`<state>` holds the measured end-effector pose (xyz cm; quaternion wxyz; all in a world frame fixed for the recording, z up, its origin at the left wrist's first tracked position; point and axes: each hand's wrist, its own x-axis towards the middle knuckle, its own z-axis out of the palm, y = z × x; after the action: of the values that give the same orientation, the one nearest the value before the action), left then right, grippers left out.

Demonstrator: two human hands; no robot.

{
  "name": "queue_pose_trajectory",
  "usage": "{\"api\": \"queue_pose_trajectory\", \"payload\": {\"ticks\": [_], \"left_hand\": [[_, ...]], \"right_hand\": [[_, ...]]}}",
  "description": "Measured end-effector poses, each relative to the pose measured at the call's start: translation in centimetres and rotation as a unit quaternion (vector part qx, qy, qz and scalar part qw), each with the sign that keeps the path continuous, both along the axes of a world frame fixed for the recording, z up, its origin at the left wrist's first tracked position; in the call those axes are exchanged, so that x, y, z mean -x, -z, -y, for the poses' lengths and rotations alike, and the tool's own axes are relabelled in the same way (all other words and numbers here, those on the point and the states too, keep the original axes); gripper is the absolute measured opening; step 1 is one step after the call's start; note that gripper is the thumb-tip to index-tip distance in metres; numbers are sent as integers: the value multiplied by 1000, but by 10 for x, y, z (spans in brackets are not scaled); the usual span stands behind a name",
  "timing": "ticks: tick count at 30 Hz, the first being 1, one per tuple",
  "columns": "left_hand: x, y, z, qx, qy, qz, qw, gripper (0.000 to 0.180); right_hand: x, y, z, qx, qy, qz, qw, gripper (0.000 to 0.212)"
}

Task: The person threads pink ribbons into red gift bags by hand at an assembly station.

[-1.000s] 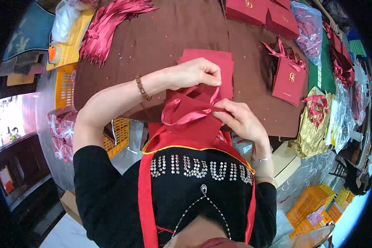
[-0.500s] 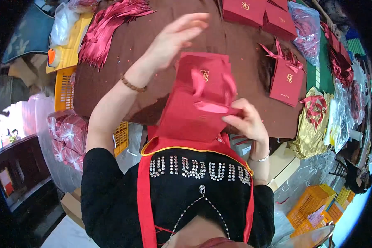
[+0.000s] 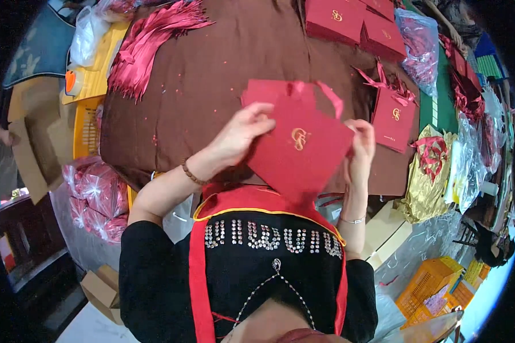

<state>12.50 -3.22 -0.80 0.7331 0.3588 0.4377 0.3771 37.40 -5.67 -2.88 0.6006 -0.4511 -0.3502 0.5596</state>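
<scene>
Head view: bag (image 3: 300,163) sits tilted over the table (image 3: 200,120) edge, ribbon handle (image 3: 333,99) away, between left hand (image 3: 240,137), fingers pinched at its left edge, and right hand (image 3: 360,147), fingers closed on its right corner.

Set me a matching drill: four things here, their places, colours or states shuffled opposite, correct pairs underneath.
1. Left hand
2. Right hand
3. Ribbon bundle
4. Tablecloth

A. Brown
B. At the right corner of the red bag
C. Far left part of the table
D. Beaded bracelet behind it, on the forearm

Pairs: 1-D; 2-B; 3-C; 4-A
</scene>
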Motion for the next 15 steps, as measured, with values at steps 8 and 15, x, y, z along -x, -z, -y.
{"api": "queue_pose_trajectory", "payload": {"ticks": [8, 15], "left_hand": [[15, 18, 12, -62, -30, -59, 996, 32], [30, 5, 5, -156, 92, -152, 972, 29]], "right_hand": [[31, -49, -2, -236, -78, 566, 786, 26], [29, -24, 9, -44, -191, 374, 907, 23]]}}
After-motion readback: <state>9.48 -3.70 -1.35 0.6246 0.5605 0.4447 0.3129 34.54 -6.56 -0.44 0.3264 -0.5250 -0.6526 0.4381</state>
